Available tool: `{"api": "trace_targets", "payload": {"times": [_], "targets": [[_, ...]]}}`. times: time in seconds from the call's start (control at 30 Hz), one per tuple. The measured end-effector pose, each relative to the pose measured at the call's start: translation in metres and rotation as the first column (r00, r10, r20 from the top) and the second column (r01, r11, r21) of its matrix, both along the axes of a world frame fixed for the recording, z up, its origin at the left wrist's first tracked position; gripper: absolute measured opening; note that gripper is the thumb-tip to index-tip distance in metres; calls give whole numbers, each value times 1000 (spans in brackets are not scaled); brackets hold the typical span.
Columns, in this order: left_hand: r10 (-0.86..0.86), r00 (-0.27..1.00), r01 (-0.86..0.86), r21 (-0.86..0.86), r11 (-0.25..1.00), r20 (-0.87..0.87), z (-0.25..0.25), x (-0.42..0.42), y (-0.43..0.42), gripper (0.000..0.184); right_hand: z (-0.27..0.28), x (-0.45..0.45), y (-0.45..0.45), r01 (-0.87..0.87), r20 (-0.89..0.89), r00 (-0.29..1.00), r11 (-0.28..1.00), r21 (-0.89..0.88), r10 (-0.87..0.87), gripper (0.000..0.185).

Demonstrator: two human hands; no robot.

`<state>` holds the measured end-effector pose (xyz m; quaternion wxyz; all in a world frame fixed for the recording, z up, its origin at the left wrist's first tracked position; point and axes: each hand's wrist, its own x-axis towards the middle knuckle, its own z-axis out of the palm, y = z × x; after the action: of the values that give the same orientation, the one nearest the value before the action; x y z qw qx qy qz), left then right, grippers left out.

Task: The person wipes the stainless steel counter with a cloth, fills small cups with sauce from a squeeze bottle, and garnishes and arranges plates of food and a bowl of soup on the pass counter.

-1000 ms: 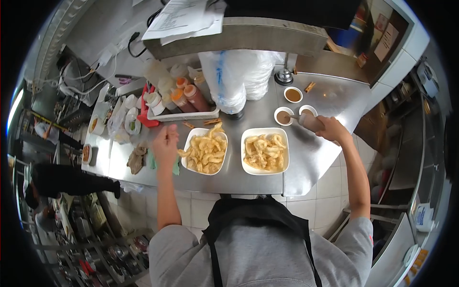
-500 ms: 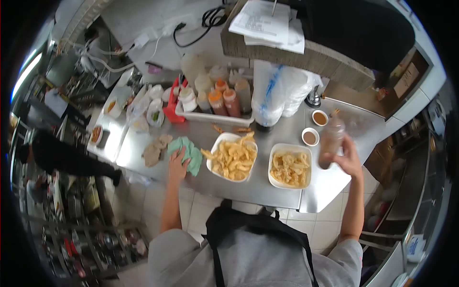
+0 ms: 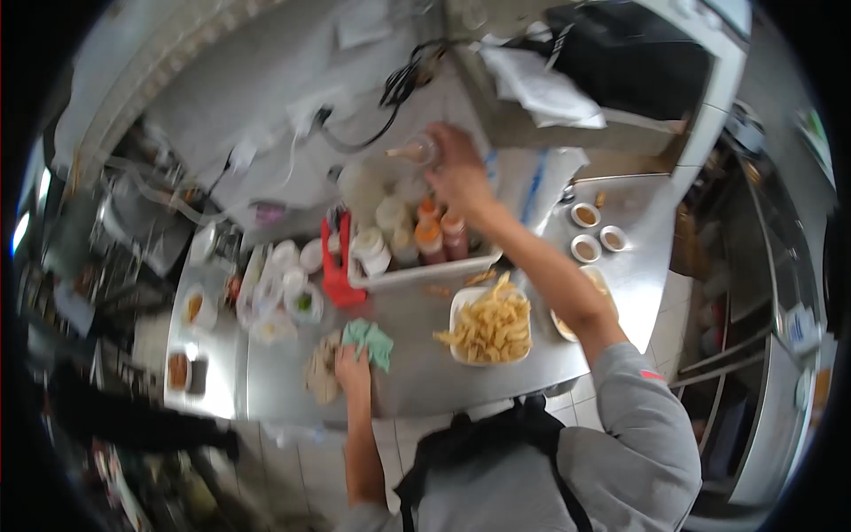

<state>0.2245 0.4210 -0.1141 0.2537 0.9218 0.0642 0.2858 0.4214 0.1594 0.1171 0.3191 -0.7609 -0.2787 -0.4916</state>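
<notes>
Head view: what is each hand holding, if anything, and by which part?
The right hand holds a bottle by its body, behind the nozzle. The left hand is at the green cloth; whether it grips it cannot be told.

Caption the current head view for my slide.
Right hand holding a squeeze bottle near the bottle tray, left hand at the green cloth.

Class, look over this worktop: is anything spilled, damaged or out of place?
No clear spill or damage shows, though the picture is blurred. One fried piece juts untidily over the left rim of the heaped bowl, and the green cloth lies crumpled by the left hand.
</notes>
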Motion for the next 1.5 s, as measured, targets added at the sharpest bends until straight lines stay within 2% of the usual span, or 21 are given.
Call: {"api": "trace_targets", "payload": {"times": [0.07,0.13,0.2,0.3,0.4,0.47,0.53,0.63,0.7,0.77,0.83,0.9,0.93,1.03,1.07,1.1,1.17,1.27,1.3,1.37,1.5], "targets": [[-14,999,15,23,1000,-45,2,1,1,18,-9,31,-1,72,-246,967,997,33,-62,59],[-60,995,63,39,997,-81,1,3,2,19,-27,65,-2,162,-335,935,982,98,-121,61],[-93,987,100,48,994,-133,9,-9,0,22,-41,82,-5,284,-543,819,954,99,-187,61],[-130,979,145,90,985,-155,6,-19,-1,29,-68,97,-7,387,-518,817,906,171,-252,58],[-153,972,178,138,974,-177,13,-26,-4,35,-67,114,-19,369,-821,510,928,-61,-257,39],[-154,967,187,150,971,-205,18,-30,-5,37,-45,100,-27,164,-891,345,954,-252,-295,25],[-148,963,184,149,972,-225,16,-28,-1,36,-45,101,-33,45,-854,353,919,-392,-382,16],[-138,961,170,118,978,-240,19,-21,2,33,-61,114,-27,67,-715,556,881,-469,-423,15],[-124,965,150,99,984,-231,19,-20,3,27,-59,107,-24,72,-718,613,928,-364,-330,15],[-115,963,142,97,985,-243,26,-20,-2,27,-45,55,-27,77,-555,824,993,-93,-116,17],[-71,983,96,145,985,-169,28,-25,-9,28,1,-51,-69,-55,-571,820,998,-3,44,16],[-40,998,42,35,999,-47,36,-40,-20,28,29,-127,-139,15,-647,758,994,-113,-85,17],[-13,1000,13,-28,1000,22,40,-47,-28,29,16,-135,-181,88,-565,818,994,-61,-107,21],[208,977,-212,-300,930,-45,45,-79,-61,33,0,-114,-312,485,-690,584,865,-126,-427,19],[246,968,-250,-286,925,-52,43,-87,-76,35,-9,-95,-351,497,-756,501,855,-147,-421,18],[284,957,-289,-266,919,-59,43,-95,-90,38,-47,-56,-396,488,-764,489,858,-161,-421,22],[342,938,-344,-240,908,-49,41,-107,-120,43,-83,-20,-430,457,-700,416,799,-390,-580,31],[326,945,-326,-227,918,-39,50,-120,-168,43,-159,50,-459,170,-553,608,774,-610,-570,42],[349,935,-354,-190,916,-58,57,-127,-183,43,-158,59,-450,96,-631,506,765,-636,-588,48],[400,911,-409,-117,905,-97,71,-139,-206,43,-187,83,-445,116,-635,532,791,-601,-561,48],[361,927,-373,-158,914,-100,55,-169,-199,34,-207,97,-448,105,-599,552,761,-640,-580,38]]}}
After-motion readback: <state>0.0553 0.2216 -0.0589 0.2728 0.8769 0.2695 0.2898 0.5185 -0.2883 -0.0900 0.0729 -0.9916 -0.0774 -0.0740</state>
